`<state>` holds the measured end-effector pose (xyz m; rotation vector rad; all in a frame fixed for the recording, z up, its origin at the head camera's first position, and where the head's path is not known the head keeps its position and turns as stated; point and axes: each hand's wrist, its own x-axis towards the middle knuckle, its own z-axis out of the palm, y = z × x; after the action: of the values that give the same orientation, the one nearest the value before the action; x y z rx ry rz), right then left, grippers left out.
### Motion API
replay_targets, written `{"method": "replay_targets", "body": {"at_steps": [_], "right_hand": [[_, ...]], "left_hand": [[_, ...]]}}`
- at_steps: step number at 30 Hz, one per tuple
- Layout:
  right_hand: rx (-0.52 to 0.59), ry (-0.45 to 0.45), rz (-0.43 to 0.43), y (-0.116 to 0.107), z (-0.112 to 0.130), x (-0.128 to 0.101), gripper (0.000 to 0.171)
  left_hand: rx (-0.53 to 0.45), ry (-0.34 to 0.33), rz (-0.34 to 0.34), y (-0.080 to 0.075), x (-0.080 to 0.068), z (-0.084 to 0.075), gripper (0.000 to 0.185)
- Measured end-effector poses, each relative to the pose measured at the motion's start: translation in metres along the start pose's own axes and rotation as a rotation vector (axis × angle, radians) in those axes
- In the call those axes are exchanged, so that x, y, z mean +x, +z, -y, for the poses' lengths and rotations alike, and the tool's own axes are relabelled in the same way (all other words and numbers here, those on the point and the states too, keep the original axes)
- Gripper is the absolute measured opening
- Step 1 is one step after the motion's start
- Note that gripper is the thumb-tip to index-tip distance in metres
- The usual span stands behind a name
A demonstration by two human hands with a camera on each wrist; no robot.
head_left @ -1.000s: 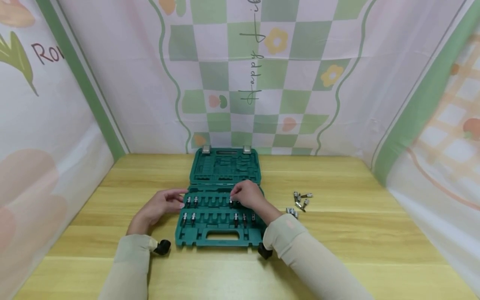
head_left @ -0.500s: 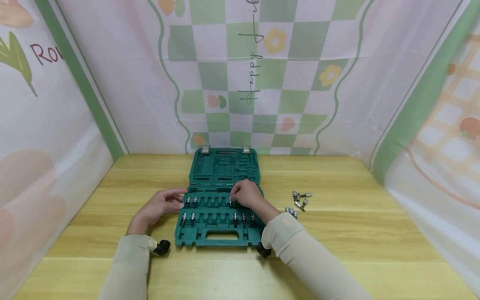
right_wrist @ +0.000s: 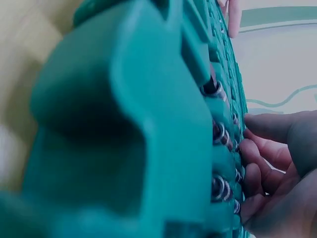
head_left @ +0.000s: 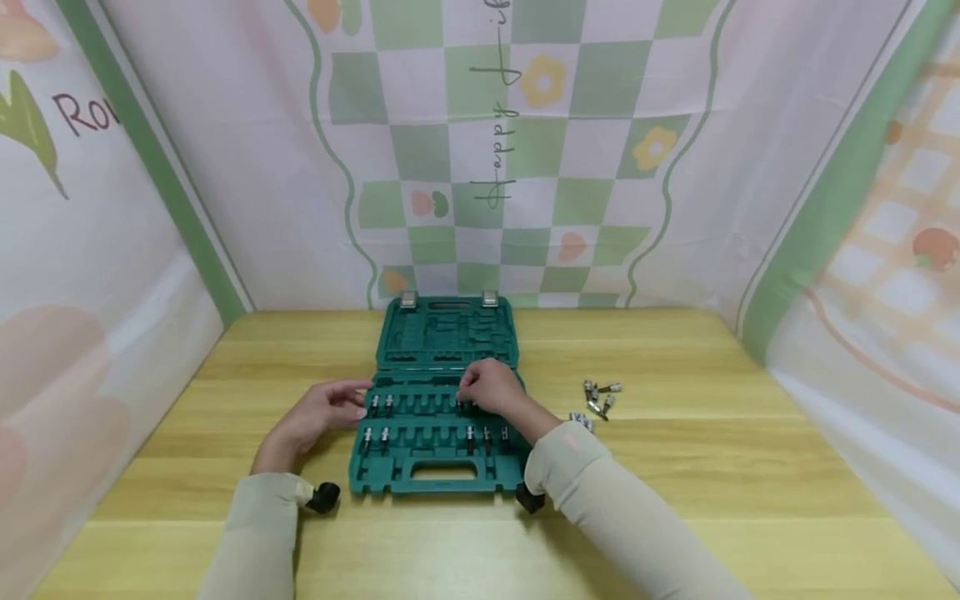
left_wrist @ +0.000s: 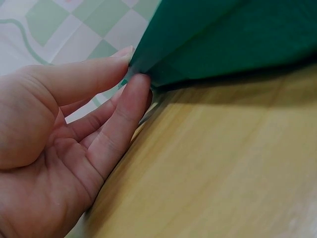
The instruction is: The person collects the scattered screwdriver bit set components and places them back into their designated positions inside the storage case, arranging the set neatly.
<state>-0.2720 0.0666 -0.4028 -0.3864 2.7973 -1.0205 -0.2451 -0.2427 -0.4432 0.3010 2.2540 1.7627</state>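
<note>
A green moulded plastic tool case (head_left: 438,400) lies open and flat on a pale wooden desk (head_left: 675,467), lid half pointing away from the person. It is the landmark for everything here.

The left hand (head_left: 318,414) rests at the case's left edge, level with its upper row of slots. In the left wrist view the fingertips (left_wrist: 136,84) touch the case's corner, fingers fairly straight, gripping nothing. Most of the case is cut off in that view.

The right hand (head_left: 495,389) hovers over the upper row of slots, right of the case's middle, fingers curled down onto a small metal bit (head_left: 461,406). The hand covers most of the bit, so whether the fingers pinch it or only press it cannot be told. The right wrist view is very close and blurred; it shows ribbed green plastic, a few shiny bits seated in slots, and curled fingers (right_wrist: 257,158) against them.

Several dark-tipped metal bits (head_left: 378,421) stand in the case's two slot rows, at the left and right ends.

To the right of the case, well apart, a small cluster of loose silver bits (head_left: 597,400) lies on the desk; some are partly hidden behind the right sleeve (head_left: 600,500). Both sleeves are pale beige. A small black wrist-worn device (head_left: 322,497) sits near the case's front left corner.
</note>
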Motion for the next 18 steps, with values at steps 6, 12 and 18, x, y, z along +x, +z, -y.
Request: {"method": "replay_targets", "body": {"at_steps": [6, 12, 18], "right_hand": [[0.05, -0.047, 0.018, -0.006, -0.004, 0.0, 0.01], [0.097, -0.07, 0.006, -0.009, -0.013, -0.001, 0.007], [0.126, -0.127, -0.009, -0.012, -0.02, -0.002, 0.006]], "left_hand": [[-0.002, 0.009, 0.008, -0.001, 0.001, 0.002, 0.049], [-0.016, 0.003, 0.008, -0.001, 0.002, 0.003, 0.051], [-0.005, 0.007, 0.008, -0.002, 0.001, 0.003, 0.051]]}}
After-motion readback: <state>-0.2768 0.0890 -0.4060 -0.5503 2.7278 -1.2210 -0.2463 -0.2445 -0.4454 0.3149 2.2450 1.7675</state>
